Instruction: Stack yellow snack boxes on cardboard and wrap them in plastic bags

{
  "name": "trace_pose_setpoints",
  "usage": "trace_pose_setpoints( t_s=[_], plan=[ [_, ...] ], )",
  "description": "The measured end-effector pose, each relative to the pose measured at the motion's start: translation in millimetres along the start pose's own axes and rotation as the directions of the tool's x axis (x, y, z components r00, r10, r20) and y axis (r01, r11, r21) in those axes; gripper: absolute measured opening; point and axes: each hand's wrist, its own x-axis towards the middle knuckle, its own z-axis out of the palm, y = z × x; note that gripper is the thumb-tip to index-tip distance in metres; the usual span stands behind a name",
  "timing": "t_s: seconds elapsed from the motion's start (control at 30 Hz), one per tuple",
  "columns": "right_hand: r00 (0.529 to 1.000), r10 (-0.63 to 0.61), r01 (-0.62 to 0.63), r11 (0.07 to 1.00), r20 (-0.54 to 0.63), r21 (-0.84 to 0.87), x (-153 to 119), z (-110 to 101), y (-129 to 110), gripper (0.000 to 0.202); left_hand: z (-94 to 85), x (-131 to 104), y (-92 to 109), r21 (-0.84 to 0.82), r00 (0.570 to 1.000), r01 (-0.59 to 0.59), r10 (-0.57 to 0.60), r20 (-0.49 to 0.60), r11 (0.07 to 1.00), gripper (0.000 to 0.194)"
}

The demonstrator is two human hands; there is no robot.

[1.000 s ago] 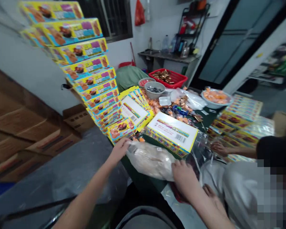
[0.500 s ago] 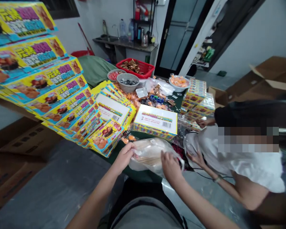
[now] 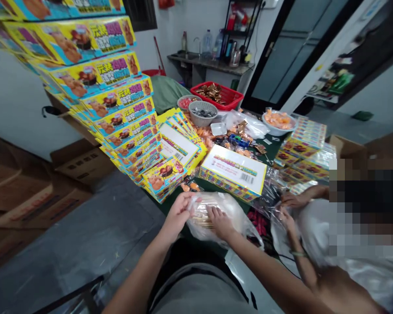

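A clear plastic bag [image 3: 234, 209] holding a bundle of thin wooden sticks [image 3: 203, 213] lies at the table's near edge, in front of my body. My left hand [image 3: 179, 214] is closed on the bag's left end, thumb and fingers pinching the plastic. Over the sticks, my right hand [image 3: 221, 223] has its fingers bent onto the bundle; its fingertips are partly hidden. Just beyond the bag sits a white-topped display box [image 3: 234, 170] with yellow printed sides. Orange pieces in clear wrap [image 3: 190, 186] lie near my left hand.
Tall stacks of printed boxes [image 3: 118, 96] rise at left. A red basket [image 3: 231, 102], a grey basket [image 3: 203, 114] and a white bowl [image 3: 280, 124] stand farther back. At right, a co-worker's hands [image 3: 290, 205] handle clear plastic beside stacked wrapped boxes [image 3: 304, 144].
My right hand has slid left across the bag, onto the sticks. My left hand still grips the bag's end. The view has turned left, and the co-worker's hands have come together.
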Motion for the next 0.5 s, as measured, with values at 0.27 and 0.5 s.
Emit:
trace_pose_setpoints(
  t_s=[0.27, 0.5],
  plan=[
    [1.000, -0.001, 0.000, 0.979, 0.003, 0.201, -22.4, 29.6, -17.7, 0.051, -6.5, -23.2, -16.1, 0.033, 0.998, 0.022, -0.020, -0.054, 0.999, 0.050],
    [0.999, 0.046, -0.045, 0.907, 0.009, 0.418, -18.6, 3.8, 10.5, 0.042, -9.5, -30.2, -1.5, 0.108, 0.992, -0.044, 0.056, -0.111, 0.993, 0.049]
  ],
)
